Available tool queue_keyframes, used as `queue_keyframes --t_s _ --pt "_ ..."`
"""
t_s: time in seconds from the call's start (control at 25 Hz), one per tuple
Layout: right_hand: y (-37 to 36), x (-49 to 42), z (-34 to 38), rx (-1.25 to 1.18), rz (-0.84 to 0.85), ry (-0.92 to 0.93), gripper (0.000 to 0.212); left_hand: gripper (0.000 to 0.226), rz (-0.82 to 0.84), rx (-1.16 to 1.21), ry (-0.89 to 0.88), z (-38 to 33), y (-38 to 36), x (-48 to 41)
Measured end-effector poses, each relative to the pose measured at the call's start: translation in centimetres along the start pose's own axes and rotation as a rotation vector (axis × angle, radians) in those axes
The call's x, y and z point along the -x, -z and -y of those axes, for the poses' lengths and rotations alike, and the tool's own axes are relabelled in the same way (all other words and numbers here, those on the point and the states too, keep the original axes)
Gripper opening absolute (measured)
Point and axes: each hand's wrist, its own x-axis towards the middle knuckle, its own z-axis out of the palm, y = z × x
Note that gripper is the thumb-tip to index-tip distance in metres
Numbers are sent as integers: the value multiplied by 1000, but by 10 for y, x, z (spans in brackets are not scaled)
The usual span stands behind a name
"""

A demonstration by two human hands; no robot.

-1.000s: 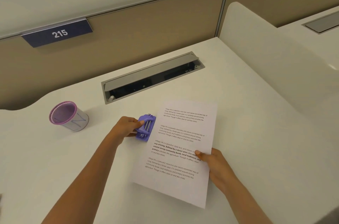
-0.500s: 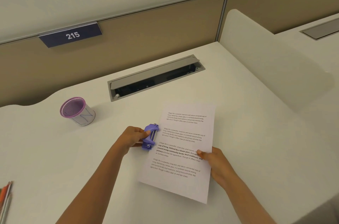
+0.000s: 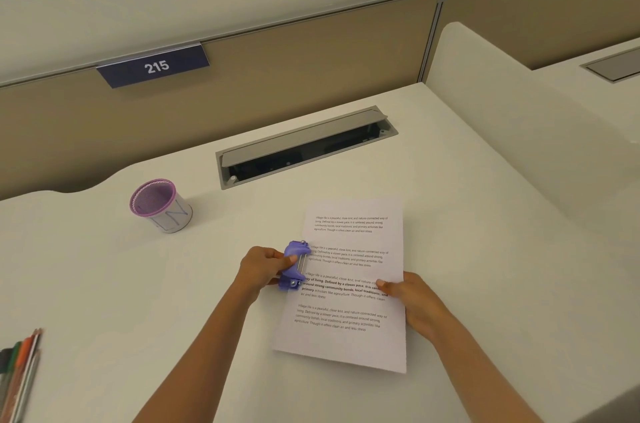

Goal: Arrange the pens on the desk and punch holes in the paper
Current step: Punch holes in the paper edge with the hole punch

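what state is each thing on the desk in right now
hole punch: at the paper's left edge, gripped by left hand
paper: flat, held at its right edge by right hand
pen cup: upright, empty
pens: loose on the desk
cable tray lid: open

The printed sheet of white paper (image 3: pixel 349 284) lies on the white desk (image 3: pixel 485 249), with the small purple plastic hole punch (image 3: pixel 294 265) at its left edge. The round purple-rimmed mesh pen cup (image 3: pixel 160 205) stands farther left and behind; the long grey metal cable tray (image 3: pixel 304 147) is set into the desk behind the paper. The bundle of coloured pens (image 3: pixel 20 374) lies at the desk's near left.
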Motion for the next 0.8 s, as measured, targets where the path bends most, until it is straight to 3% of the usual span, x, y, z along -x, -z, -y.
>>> queue_keyframes --t_s 0.24,0.32,0.52,0.8 --pt "11 -14 20 73 100 -34 25 34 -111 -1 11 9 -9 2" --pt "13 -17 22 73 121 -38 24 44 -166 -122 -16 7 -10 3" --pt "12 -22 15 68 106 -55 26 51 -490 -459 -288 1 -24 -15" --pt "15 -28 2 39 107 -91 28 56 -489 -676 -284 20 -46 -51"
